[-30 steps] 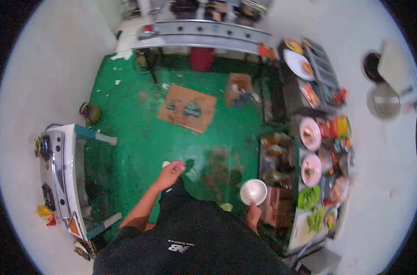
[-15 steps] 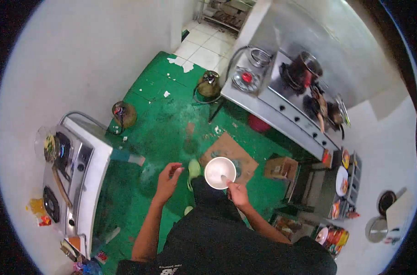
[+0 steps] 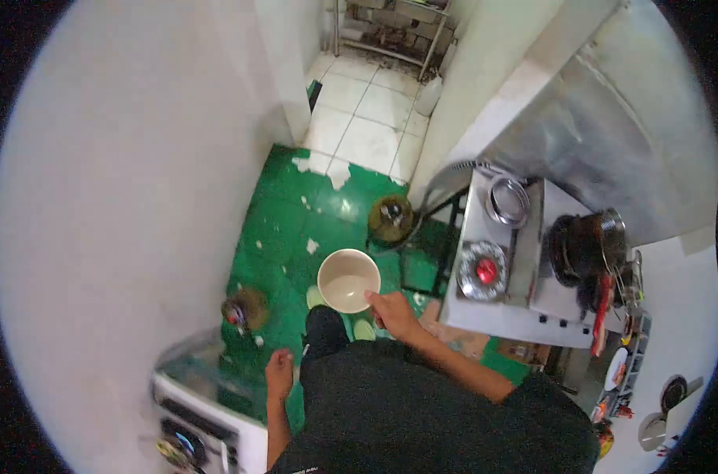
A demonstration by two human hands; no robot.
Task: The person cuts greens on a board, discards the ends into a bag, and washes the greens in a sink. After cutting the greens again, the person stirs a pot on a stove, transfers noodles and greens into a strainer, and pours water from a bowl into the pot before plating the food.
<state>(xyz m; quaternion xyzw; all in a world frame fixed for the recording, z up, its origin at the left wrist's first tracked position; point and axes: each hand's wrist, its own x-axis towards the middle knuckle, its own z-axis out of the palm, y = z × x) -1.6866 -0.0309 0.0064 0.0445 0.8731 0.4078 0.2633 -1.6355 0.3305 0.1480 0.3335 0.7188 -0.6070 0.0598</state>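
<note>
A white bowl [image 3: 349, 278] is held out in front of the body over the green floor, with its opening facing up. My right hand [image 3: 394, 313] grips its right rim, the thumb at the edge. Nothing shows in its visible interior. My left hand [image 3: 280, 373] hangs low on the left, away from the bowl, its fingers curled and blurred, so what they hold, if anything, cannot be made out.
Gas cylinders stand ahead [image 3: 391, 219] and to the left [image 3: 246, 309]. On the right is a steel stove counter [image 3: 493, 317] with a dark pot [image 3: 596, 241]. Another stove [image 3: 209, 411] is at lower left. White tiles [image 3: 368, 138] lie beyond the green floor.
The view has turned and moved toward the tiled doorway. The bowl, still in my right hand, sits farther left and higher in view. My left hand has dropped lower.
</note>
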